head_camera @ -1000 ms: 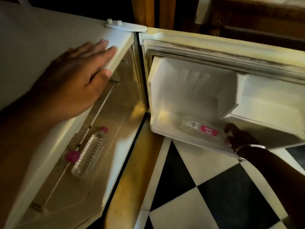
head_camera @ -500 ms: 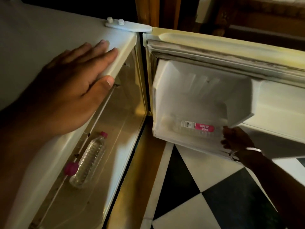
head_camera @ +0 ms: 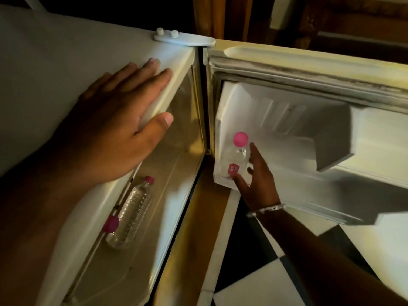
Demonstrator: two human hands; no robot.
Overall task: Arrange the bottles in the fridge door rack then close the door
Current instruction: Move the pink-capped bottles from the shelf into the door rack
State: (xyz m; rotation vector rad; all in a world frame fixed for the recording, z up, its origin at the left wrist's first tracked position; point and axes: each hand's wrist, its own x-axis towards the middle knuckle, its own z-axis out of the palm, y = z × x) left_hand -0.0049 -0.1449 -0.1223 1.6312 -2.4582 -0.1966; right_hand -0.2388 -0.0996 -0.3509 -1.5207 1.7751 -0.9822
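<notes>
The small fridge (head_camera: 66, 62) stands with its door (head_camera: 309, 69) swung wide to the right, its inner face toward the camera above a black-and-white tiled floor (head_camera: 254, 290). The door rack (head_camera: 293, 206) runs along the door's lower edge, with a smaller shelf (head_camera: 333, 151) jutting out above its right part. The left hand (head_camera: 123, 127) lies spread flat on the fridge's top front edge, fingers extended and thumb hooked over the lip, holding nothing. The right hand (head_camera: 258, 180), a bracelet (head_camera: 266, 209) at the wrist, has its fingers open around an upright bottle (head_camera: 237, 157) with a pink cap, standing at the rack's left end against the side wall; whether the fingers press it or only steady it cannot be told. A second bottle (head_camera: 130, 215) lies on its side on the fridge's interior floor, cap toward the back, and another pink cap (head_camera: 110, 224) shows at the front edge beside it, its body hidden. As a judgement, the task is early: one bottle stands in the rack, at least one remains inside, and the door is not yet closed. The rack is open to the right of the standing bottle, though the overhanging shelf limits headroom there.
</notes>
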